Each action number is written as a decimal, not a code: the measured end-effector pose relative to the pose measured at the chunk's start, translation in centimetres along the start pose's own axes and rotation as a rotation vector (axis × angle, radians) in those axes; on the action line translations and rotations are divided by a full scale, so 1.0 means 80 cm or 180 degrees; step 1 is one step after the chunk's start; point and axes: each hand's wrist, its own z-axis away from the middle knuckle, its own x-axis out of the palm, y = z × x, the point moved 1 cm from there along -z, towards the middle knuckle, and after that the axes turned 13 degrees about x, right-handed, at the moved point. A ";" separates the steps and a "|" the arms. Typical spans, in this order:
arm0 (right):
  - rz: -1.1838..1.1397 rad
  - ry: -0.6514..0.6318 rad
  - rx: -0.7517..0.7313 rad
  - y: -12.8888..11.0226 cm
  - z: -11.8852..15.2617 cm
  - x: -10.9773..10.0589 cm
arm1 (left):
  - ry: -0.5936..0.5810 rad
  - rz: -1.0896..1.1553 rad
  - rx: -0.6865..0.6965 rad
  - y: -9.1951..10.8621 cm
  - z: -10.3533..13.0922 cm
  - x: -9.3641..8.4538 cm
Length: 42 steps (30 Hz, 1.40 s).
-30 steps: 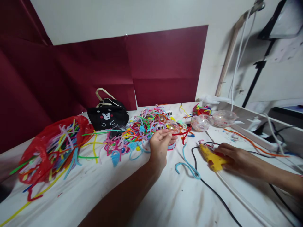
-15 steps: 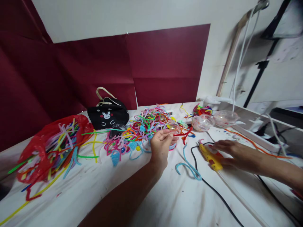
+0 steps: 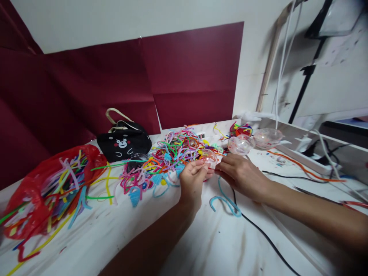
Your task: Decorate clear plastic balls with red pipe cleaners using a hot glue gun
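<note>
Both of my hands meet above the table, in front of a tangle of coloured pipe cleaners (image 3: 178, 151). My left hand (image 3: 193, 182) pinches a red pipe cleaner (image 3: 211, 171), of which only a short bit shows. From the right, my right hand (image 3: 244, 174) has its fingers pressed together at the same red piece; the fingertips are partly hidden. A clear plastic ball (image 3: 209, 156) is just beyond my fingertips, and I cannot tell whether it is held. Below the hands a bent light-blue pipe cleaner (image 3: 230, 207) lies on the table.
A red plastic bag (image 3: 25, 191) of pipe cleaners lies at left, beside a black pouch (image 3: 123, 142). Two clear balls (image 3: 240, 145) stand at back right. A power strip (image 3: 313, 159), an orange pipe cleaner (image 3: 301, 165) and a black cable (image 3: 264, 235) lie on the right.
My right hand has left the yellow glue gun and moved left to meet my left hand. The glue gun is now out of sight. The view has shifted slightly.
</note>
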 end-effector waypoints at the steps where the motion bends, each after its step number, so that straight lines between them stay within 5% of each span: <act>1: -0.0020 -0.0040 0.0011 0.001 0.000 0.001 | 0.0007 0.0005 -0.0013 0.000 0.000 0.000; 7: -0.0213 -0.0241 0.0314 0.004 0.004 0.001 | -0.0026 0.0017 -0.0069 0.002 0.004 0.003; 17: -0.1750 -0.0550 0.1278 -0.006 0.003 -0.005 | -0.0039 0.0035 -0.0052 -0.004 0.002 0.001; 42: -0.1848 -0.0890 0.1442 -0.008 -0.011 0.008 | -0.0049 -0.0061 -0.0007 -0.009 0.004 -0.002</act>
